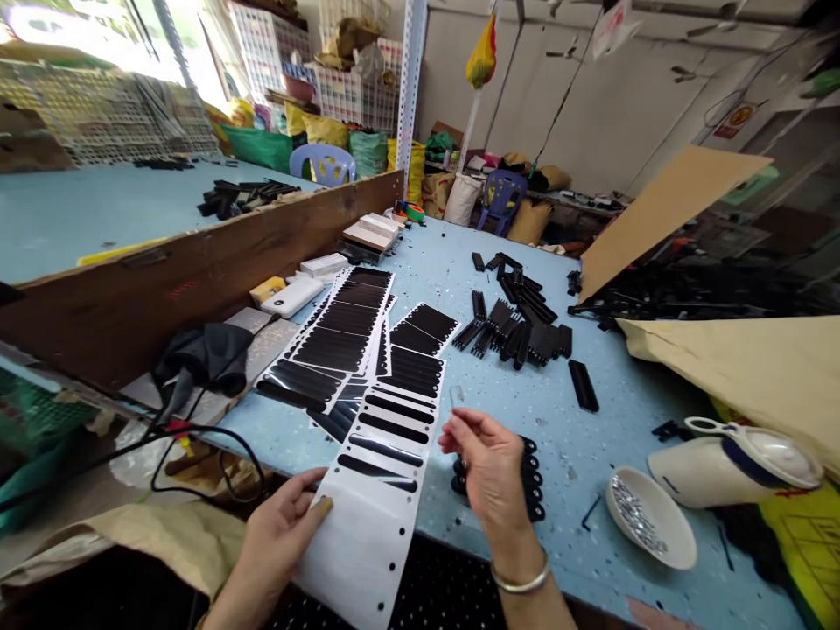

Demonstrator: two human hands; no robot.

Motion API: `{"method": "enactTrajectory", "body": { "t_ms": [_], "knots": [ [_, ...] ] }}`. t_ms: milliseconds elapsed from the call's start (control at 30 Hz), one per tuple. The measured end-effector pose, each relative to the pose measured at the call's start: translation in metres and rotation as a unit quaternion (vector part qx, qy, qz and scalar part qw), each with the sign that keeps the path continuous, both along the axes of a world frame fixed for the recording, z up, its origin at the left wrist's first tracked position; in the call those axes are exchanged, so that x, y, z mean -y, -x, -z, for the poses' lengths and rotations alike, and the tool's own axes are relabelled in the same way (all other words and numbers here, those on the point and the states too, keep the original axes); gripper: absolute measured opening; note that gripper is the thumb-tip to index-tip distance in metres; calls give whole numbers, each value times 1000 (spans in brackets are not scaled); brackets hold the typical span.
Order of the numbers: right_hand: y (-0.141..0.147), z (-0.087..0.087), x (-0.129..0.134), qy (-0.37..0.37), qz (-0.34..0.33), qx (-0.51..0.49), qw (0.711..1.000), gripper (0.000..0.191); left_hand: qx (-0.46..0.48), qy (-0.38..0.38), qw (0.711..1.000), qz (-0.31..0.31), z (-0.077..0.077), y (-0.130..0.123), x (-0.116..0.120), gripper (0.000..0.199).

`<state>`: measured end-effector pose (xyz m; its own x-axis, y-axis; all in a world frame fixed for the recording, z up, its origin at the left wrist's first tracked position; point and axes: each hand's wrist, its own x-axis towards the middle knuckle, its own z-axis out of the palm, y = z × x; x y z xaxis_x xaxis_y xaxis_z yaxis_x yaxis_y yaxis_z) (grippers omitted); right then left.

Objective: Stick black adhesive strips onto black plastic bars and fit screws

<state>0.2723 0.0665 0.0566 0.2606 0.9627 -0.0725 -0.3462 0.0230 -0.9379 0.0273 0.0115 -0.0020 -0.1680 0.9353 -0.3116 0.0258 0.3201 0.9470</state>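
Observation:
My left hand (286, 523) grips the left edge of a white backing sheet (360, 535), thumb on top. Rounded black adhesive strips (394, 429) lie across its upper part, and one near the middle sits at a slant. The lower part is bare white with small dark dots along the right edge. Right of the sheet, my right hand (484, 451) is closed in a pinch on a small transparent piece (457, 397), whose exact kind I cannot make out. Under and behind this hand, black round-ended parts (533, 479) lie in a row, partly hidden.
More strip sheets (345, 319) are stacked ahead. Black plastic pieces (518, 324) lie heaped beyond my right hand. At right are a white bowl (682, 538) of small metal pieces and a lidded cream mug (712, 472) on its side. A wooden divider (216, 262) borders the left.

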Motion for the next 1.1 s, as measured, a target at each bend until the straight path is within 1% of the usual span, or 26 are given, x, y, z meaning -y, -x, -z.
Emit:
{"method": "enactTrajectory", "body": {
  "t_ms": [33, 67, 100, 133, 167, 200, 233, 300, 333, 367, 400, 467, 533, 600, 667, 733, 833, 933, 1033, 1100],
  "knots": [
    [-12, -3, 3, -10, 13, 32, 999, 26, -86, -39, 996, -9, 0, 3, 0, 60],
    [-23, -5, 8, -18, 17, 75, 997, 26, -175, -85, 981, -21, -1, 6, 0, 58],
    [-33, -4, 14, -24, 13, 125, 992, 26, -253, -132, 958, -34, -4, 8, 0, 55],
    [-40, -2, 22, -33, 0, 180, 983, 24, -310, -175, 933, -47, -8, 9, 1, 50],
    [-45, 1, 30, -44, -18, 234, 971, 23, -339, -206, 916, -53, -12, 7, 3, 47],
    [-48, 5, 38, -58, -36, 283, 957, 21, -338, -223, 913, -51, -17, 3, 5, 43],
    [-48, 9, 46, -78, -54, 324, 941, 19, -310, -224, 923, -41, -22, -5, 7, 40],
    [-44, 16, 60, -126, -83, 380, 912, 16, -189, -176, 966, 5, -30, -29, 12, 36],
    [-41, 19, 65, -153, -96, 400, 899, 16, -116, -128, 984, 39, -33, -44, 13, 36],
    [-38, 21, 70, -177, -108, 417, 885, 17, -45, -73, 993, 78, -36, -59, 13, 36],
    [-36, 22, 74, -195, -119, 433, 872, 17, 21, -23, 993, 117, -39, -74, 13, 37],
    [-36, 25, 81, -214, -123, 461, 852, 18, 128, 51, 974, 180, -42, -98, 9, 37],
    [-42, 28, 87, -215, -95, 479, 846, 20, 191, 89, 954, 214, -44, -113, 2, 36],
    [-52, 32, 93, -212, -44, 495, 841, 22, 213, 105, 946, 221, -42, -119, -4, 35],
    [-63, 35, 99, -213, -1, 514, 831, 21, 213, 113, 945, 222, -37, -122, -10, 35],
    [-72, 37, 104, -222, 18, 527, 820, 19, 210, 123, 942, 231, -31, -125, -12, 35],
    [-78, 37, 107, -220, 20, 525, 822, 17, 197, 132, 940, 246, -28, -133, -12, 37],
    [-80, 37, 104, -218, 22, 529, 820, 16, 187, 141, 940, 247, -32, -140, -13, 36],
    [-82, 36, 101, -232, 22, 559, 796, 18, 159, 144, 942, 259, -34, -142, -15, 37],
    [-87, 34, 102, -240, 8, 582, 777, 19, 114, 129, 950, 261, -33, -140, -17, 37]
  ]
}}
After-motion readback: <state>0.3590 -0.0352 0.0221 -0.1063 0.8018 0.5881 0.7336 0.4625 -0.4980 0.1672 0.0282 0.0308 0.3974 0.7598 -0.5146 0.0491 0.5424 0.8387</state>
